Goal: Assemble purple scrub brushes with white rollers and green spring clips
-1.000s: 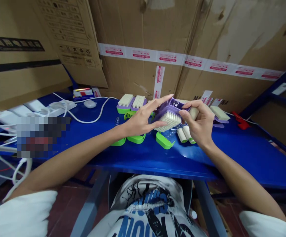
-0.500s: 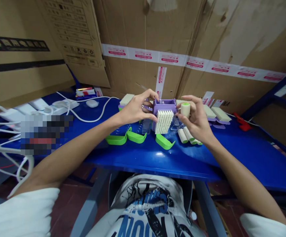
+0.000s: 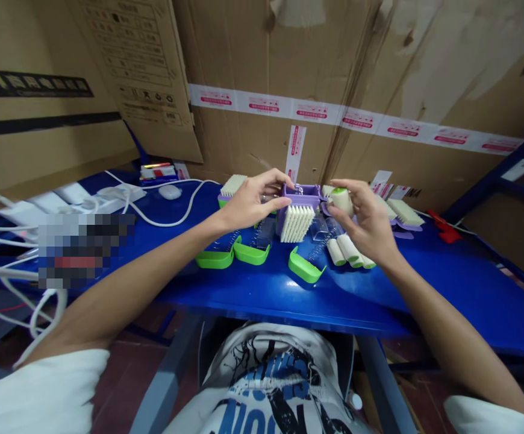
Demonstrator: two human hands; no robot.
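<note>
My left hand [image 3: 258, 200] grips a purple plastic housing [image 3: 307, 199] by its left side, thumb in front and fingers at the top edge. A cream block of bristles [image 3: 298, 224] stands out from the front of this housing, and a small metal spring shows at its open top. Close by on the right, my right hand [image 3: 367, 222] pinches a cream roller [image 3: 342, 200] with a green end, tilted toward the housing. Several similar rollers [image 3: 347, 246] lie below that hand. Green curved strips [image 3: 306, 265] with clear plastic parts rest along the front.
Behind my hands stand more bristle blocks on purple bases [image 3: 405, 212]. White cables and a power strip [image 3: 108, 196] crowd the left, with a white mouse [image 3: 170, 191] nearby. A red tool [image 3: 445, 228] lies far right. Cardboard [image 3: 262, 54] walls the back of the blue table [image 3: 447, 289].
The roller in my right hand has gone from nearly upright to tilted. My left thumb has moved higher on the housing, which sits slightly lower in view.
</note>
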